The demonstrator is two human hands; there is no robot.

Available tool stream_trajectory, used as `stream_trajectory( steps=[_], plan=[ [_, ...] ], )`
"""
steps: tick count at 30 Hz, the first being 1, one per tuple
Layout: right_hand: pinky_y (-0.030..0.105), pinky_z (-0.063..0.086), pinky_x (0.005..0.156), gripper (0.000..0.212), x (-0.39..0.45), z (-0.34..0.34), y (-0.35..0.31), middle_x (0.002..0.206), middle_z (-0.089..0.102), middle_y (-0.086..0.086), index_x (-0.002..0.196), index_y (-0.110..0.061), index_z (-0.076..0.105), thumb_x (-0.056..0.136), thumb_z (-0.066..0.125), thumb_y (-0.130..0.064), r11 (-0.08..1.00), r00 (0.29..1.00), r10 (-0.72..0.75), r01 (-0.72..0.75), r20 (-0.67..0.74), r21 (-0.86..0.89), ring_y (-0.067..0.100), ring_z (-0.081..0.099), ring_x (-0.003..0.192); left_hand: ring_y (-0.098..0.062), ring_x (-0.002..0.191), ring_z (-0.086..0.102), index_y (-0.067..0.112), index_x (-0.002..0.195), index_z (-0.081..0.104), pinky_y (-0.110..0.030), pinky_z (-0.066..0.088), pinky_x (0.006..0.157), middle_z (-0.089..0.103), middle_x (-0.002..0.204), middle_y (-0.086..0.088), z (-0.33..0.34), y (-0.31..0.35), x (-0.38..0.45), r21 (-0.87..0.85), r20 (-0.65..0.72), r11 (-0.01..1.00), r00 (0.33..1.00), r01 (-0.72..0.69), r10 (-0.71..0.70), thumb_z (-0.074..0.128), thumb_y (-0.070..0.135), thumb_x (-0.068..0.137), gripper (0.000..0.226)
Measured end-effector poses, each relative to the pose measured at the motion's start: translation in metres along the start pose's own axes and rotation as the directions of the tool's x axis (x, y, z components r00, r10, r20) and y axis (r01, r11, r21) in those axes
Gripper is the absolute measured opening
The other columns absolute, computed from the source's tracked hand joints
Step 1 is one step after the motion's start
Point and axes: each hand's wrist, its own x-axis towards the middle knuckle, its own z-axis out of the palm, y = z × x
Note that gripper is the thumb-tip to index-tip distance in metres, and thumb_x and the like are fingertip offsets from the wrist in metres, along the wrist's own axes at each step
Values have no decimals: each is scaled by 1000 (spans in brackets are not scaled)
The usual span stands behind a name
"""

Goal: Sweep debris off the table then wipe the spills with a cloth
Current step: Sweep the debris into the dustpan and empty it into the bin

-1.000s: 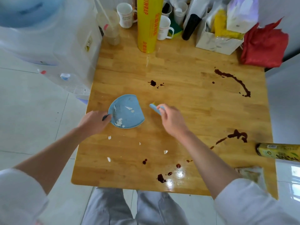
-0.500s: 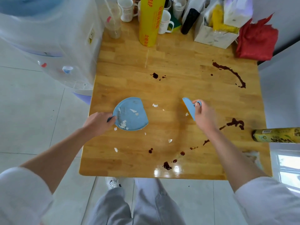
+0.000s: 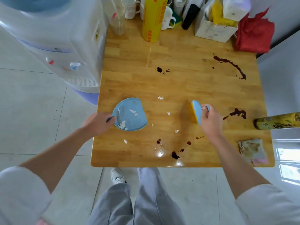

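- The debris, small white scraps [image 3: 168,113], lies scattered on the wooden table [image 3: 178,82] in the gap between the two hands: one scrap farther back, one mid-gap, a few nearer the front edge, and one at the left front.
- The scraps lie to the left of the small blue hand brush [image 3: 196,113], which stands on the table with its long axis running front to back and its yellow bristles facing the debris.
- The right hand [image 3: 211,120] grips the brush from behind, fingers curled around its handle loop; it is the nearer hand to the mid-gap scrap.
- The blue dustpan [image 3: 129,114] lies flat to the left, open lip toward the scraps, several white bits already inside; the left hand [image 3: 97,122] is clamped on its short handle.
- My guess is that the coming stroke runs right to left, pushing scraps across the gap into the pan.
- Compared with half a second earlier, brush and pan keep much the same stand-off; a second ago the brush was right against the pan's lip, so the right hand has drawn back to the right.
- Dark spills [image 3: 235,112] remain unwiped, and a stained cloth [image 3: 251,150] lies at the front right corner.
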Motion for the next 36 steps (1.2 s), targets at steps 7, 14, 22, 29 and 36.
stream_trajectory(
  steps=[7, 14, 22, 29, 36],
  plan=[
    [24, 31, 52, 29, -51, 46, -45, 90, 64, 12, 116, -10, 64, 103, 39, -19, 990, 994, -89, 80, 68, 115, 20, 51, 66, -16, 46, 48, 16, 64, 45, -29, 36, 45, 51, 52, 1, 0, -23, -13, 7, 3, 1000, 1000, 28, -28, 45, 45, 98, 44],
    [43, 52, 68, 34, -37, 15, -38, 115, 62, 14, 119, -5, 60, 104, 34, -18, 996, 997, 30, -23, -78, 89, 30, 62, 84, -14, 47, 52, 18, 64, 48, -25, 35, 42, 52, 50, 4, -8, -37, -21, 57, -19, 998, 1000, 26, -25, 44, 47, 99, 45],
    [32, 40, 60, 28, -61, 53, -78, 110, 56, 14, 115, -4, 58, 104, 36, -17, 995, 999, 35, -34, -10, 92, 23, 53, 77, -15, 53, 56, 17, 70, 55, -27, 39, 47, 57, 56, 4, -15, -52, -35, 47, -7, 997, 999, 53, -53, 42, 43, 100, 42],
    [20, 33, 55, 24, -60, 81, -133, 104, 53, 5, 112, -8, 58, 102, 38, -15, 976, 990, -141, 138, 8, 168, 14, 46, 72, -20, 53, 55, 15, 67, 50, -32, 42, 49, 57, 56, 0, -22, -67, -41, 24, -46, 994, 993, 109, -108, 42, 44, 99, 44],
    [27, 31, 60, 29, 20, 55, -91, 115, 62, 10, 119, -13, 56, 105, 33, -20, 998, 998, -63, 63, -19, 13, 22, 52, 88, -25, 59, 59, 13, 69, 51, -36, 51, 55, 61, 61, -3, -29, -94, -47, -23, -82, 976, 973, 215, -216, 40, 48, 97, 45]
  ],
)
